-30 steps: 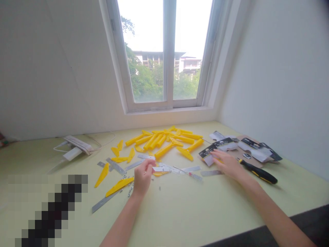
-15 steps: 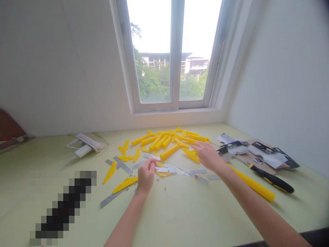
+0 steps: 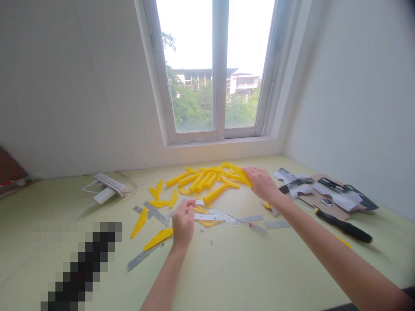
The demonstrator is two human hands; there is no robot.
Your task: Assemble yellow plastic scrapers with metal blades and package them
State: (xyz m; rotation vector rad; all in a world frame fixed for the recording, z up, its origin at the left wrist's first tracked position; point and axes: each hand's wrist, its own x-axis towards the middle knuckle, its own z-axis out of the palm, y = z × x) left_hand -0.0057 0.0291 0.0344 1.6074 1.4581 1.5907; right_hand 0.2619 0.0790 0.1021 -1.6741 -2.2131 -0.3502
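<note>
The two hands are well apart over the pale green table (image 3: 246, 276). At the far side, the right hand (image 3: 261, 183) is closed on a yellow piece (image 3: 242, 175) at the right end of a heap of yellow handles (image 3: 202, 180). The left hand (image 3: 183, 224) curls its fingers beside flat metal strips (image 3: 214, 218); whether it grips anything, I cannot tell. Yellow wedges (image 3: 138, 223) lie to its left. On the right, a black-and-yellow screwdriver (image 3: 345, 226) lies near opened packaging cards (image 3: 339, 194), and a white power strip (image 3: 110, 185) sits far left.
</note>
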